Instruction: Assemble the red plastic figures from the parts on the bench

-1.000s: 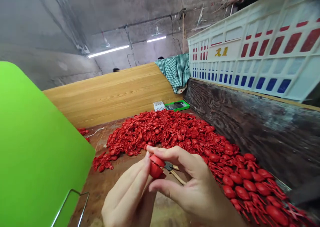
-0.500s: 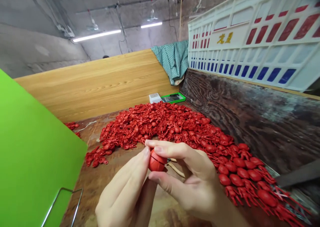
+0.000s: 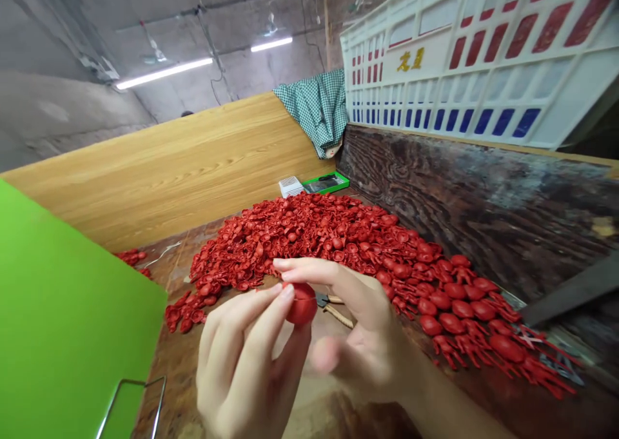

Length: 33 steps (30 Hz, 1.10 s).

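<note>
One glossy red rounded plastic piece [image 3: 302,303] held between left hand [image 3: 246,361], right hand [image 3: 362,339].

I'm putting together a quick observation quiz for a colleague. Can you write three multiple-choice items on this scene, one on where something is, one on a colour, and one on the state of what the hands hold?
1. Where do the small snips lie?
A. On the green box
B. Just beyond the right hand, by the red pile
C. On the green board

2. What colours is the checked cloth hanging by the wooden panel?
A. Red and white
B. Blue and white
C. Green and white

3. What state is the red round part in?
A. Pinched by the fingers of the left hand
B. Lying loose in the red pile
C. Set down on the green board

Answers:
1. B: the snips show past the right hand's fingers, at the pile's edge.
2. C: its checks show green on a pale ground.
3. A: the left fingers press on it, clear of the pile.
</note>
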Each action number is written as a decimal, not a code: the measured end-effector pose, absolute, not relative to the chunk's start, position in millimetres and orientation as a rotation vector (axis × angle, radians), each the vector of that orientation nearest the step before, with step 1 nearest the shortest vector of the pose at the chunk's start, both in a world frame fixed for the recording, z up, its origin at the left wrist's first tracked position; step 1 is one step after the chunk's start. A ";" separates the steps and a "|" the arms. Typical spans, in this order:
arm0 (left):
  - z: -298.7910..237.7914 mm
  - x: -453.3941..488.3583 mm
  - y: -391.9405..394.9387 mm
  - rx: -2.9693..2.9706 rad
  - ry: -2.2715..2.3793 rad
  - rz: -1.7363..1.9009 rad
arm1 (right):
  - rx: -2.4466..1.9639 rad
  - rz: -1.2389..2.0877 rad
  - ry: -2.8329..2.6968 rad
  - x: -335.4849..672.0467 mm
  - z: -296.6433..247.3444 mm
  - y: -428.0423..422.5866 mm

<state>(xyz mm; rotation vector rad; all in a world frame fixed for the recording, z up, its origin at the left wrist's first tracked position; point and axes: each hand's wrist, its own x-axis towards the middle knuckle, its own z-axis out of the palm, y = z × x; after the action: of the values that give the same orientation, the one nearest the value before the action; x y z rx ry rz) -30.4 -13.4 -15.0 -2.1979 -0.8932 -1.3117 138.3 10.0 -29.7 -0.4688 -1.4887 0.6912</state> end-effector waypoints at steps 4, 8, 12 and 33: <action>-12.1 -23.3 -12.9 -2.238 -0.725 -1.142 | -0.637 0.516 -1.379 141.1 -32.0 7.7; -13.8 -20.3 -9.5 -2.367 -0.814 -1.251 | -0.657 0.536 -1.357 147.1 -33.9 7.6; -13.2 -25.0 -5.8 -2.614 -1.005 -1.343 | -0.635 0.598 -1.251 149.5 -38.0 12.2; -22.7 -15.8 -7.6 -2.571 -0.990 -1.382 | -0.531 0.853 -1.456 169.0 -31.2 27.1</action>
<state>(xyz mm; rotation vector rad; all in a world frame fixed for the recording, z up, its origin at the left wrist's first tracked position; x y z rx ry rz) -15.8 -7.6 -22.7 -2.5711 -0.9899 -1.3816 169.0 27.1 -31.2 -0.5315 -1.4564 0.8526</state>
